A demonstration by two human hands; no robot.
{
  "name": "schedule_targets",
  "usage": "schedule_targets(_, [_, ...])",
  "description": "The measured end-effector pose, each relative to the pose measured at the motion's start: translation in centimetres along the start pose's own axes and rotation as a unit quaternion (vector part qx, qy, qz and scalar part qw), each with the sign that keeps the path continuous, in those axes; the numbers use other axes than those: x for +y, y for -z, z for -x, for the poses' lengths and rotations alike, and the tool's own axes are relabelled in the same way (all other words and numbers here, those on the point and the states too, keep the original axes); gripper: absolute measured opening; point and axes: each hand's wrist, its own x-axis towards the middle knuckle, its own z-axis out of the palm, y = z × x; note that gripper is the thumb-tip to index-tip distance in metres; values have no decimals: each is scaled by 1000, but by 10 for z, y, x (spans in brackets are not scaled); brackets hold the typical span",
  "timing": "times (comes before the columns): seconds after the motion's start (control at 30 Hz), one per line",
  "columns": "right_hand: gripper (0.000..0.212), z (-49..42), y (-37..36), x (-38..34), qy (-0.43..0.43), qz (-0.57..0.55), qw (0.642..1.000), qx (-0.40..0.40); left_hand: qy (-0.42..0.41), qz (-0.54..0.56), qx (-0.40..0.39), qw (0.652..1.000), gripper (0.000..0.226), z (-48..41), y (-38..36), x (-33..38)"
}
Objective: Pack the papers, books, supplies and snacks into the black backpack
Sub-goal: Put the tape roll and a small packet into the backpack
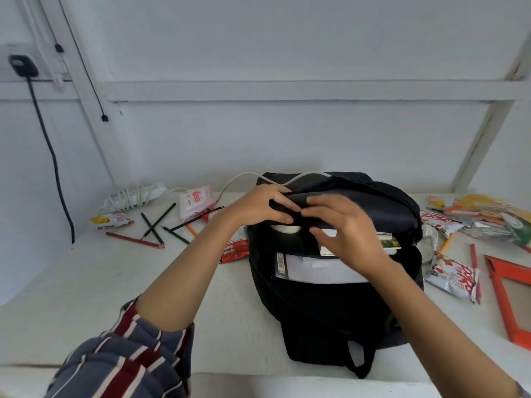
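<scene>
**Black backpack (330, 305): mouth held open, loading unfinished**

We found it lying near the middle of the table (86, 282), with its opening facing up. The left grip (267, 209) was clamped on the top flap (359, 202), fingers and thumb pinching the black fabric and lifting it clear of the opening. The right grip (344, 234) hovered directly over the opening, fingers spread apart and holding nothing. It was blurred, and we could not tell whether its thumb touched the flap. Papers (316, 270) and a book (388, 243) sat inside, directly beneath that grip. Snack packets (452, 278) lay on the table just right of the bag, and pencils (152, 225) lay well to its left.

In our judgement the step in hand was keeping the mouth wide for the next item. We advised holding the flap high and back, so that the free grip could fetch the nearest packets and slide them in flat beside the papers without creasing them.
</scene>
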Motion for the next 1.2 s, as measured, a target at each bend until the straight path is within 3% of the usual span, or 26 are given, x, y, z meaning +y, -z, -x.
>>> schedule_targets(0.1, [62, -13, 1, 20, -42, 56, 992, -102, 22, 28, -33, 999, 25, 4, -5, -4])
schedule_targets(0.23, [61, -20, -8, 34, -96, -6, 972, -215, 56, 49, -17, 997, 22, 16, -10, -7])
schedule_targets(0.43, [57, -32, -9, 40, -137, -56, 951, -272, 128, 161, 220, 954, 12, 39, -4, -35])
schedule_targets(0.6, [59, -45, -10, 38, -164, -92, 932, -311, 248, 124, 310, 909, 34, 45, 6, -82])
schedule_targets(0.93, [62, -62, -7, 39, -214, -126, 897, -366, 425, 83, 294, 852, 52, 22, 46, -178])
schedule_targets(1.2, [62, -69, -6, 34, -222, -116, 890, -381, 448, 83, 290, 842, 59, -1, 50, -212])
